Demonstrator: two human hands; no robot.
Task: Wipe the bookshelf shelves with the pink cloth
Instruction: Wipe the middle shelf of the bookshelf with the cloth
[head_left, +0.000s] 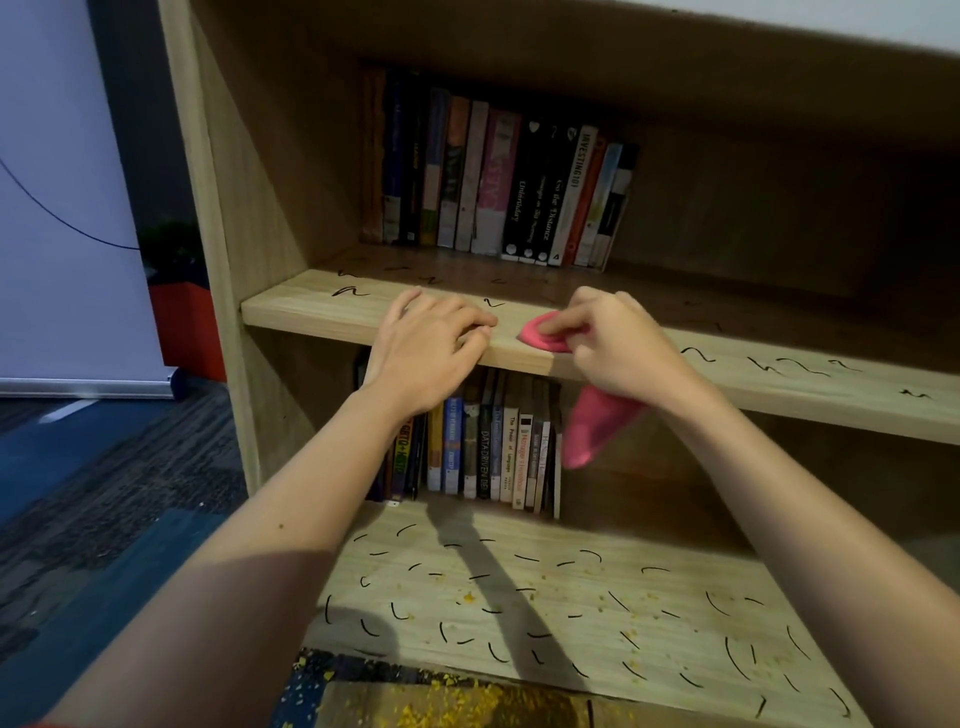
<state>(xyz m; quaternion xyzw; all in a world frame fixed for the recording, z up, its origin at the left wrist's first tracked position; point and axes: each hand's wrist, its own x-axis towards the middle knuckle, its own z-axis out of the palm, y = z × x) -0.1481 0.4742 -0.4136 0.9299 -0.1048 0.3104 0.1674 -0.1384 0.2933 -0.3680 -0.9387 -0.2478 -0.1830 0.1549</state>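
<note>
Pinching the pink cloth (595, 423) against the shelf (311, 312) edge with the right hand (618, 348), left hand (431, 345) resting loose-fingered beside it.

Dim room light is reaching only the front of the bookshelf (218, 218), and the backs of its compartments are sinking into brown shade. An arm is casting a long dark shadow across the bottom shelf (675, 587). The wide lens is bowing the shelf edges toward the borders. The hanging end of the pink cloth (592, 426) is blurring slightly.
</note>
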